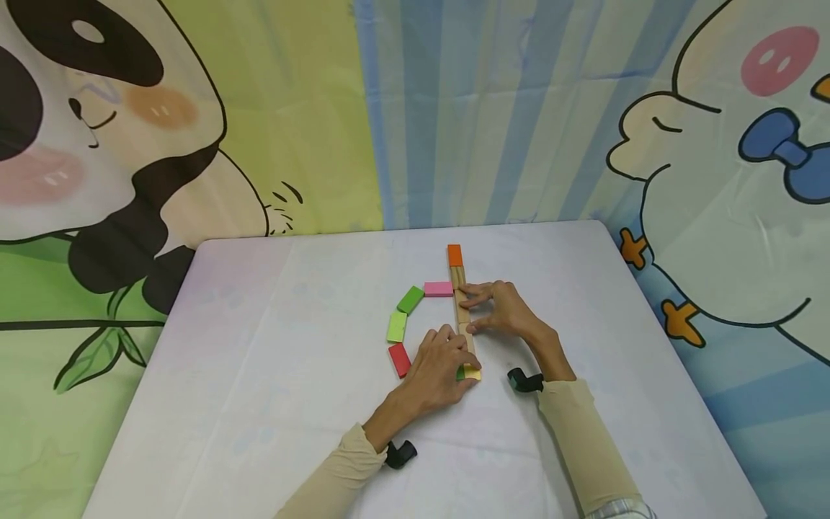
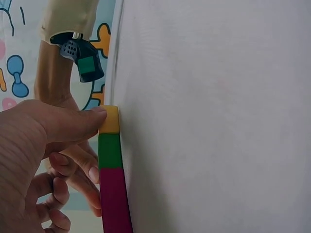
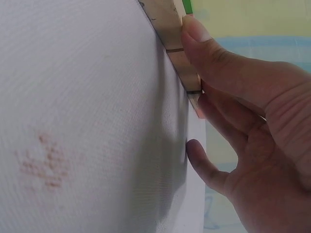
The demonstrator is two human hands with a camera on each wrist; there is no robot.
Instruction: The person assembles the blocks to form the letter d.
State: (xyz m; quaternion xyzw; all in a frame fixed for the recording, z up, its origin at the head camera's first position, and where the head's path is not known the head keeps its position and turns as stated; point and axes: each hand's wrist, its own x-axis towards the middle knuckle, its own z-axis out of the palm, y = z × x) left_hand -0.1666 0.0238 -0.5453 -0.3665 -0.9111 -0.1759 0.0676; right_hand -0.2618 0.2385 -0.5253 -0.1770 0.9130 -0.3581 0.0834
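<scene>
Wooden blocks (image 1: 463, 315) form a straight line, with an orange block (image 1: 454, 255) at its far end. At the near end, my left hand (image 1: 434, 371) pinches a yellow block (image 2: 111, 119), thumb on its side. A green block (image 2: 110, 150) and a magenta block (image 2: 115, 199) continue from it in the left wrist view; the left hand hides the magenta one from above. My right hand (image 1: 509, 310) touches the line's right side, its thumb and fingertips spread along the plain wood in the right wrist view.
Left of the line, a pink block (image 1: 438, 289), a dark green block (image 1: 411, 299), a light green block (image 1: 396, 326) and a red block (image 1: 399, 360) curve round. The white-covered table (image 1: 272, 346) ends at a cartoon-printed backdrop (image 1: 454, 108). Black wrist cameras (image 1: 400, 454) sit at both cuffs.
</scene>
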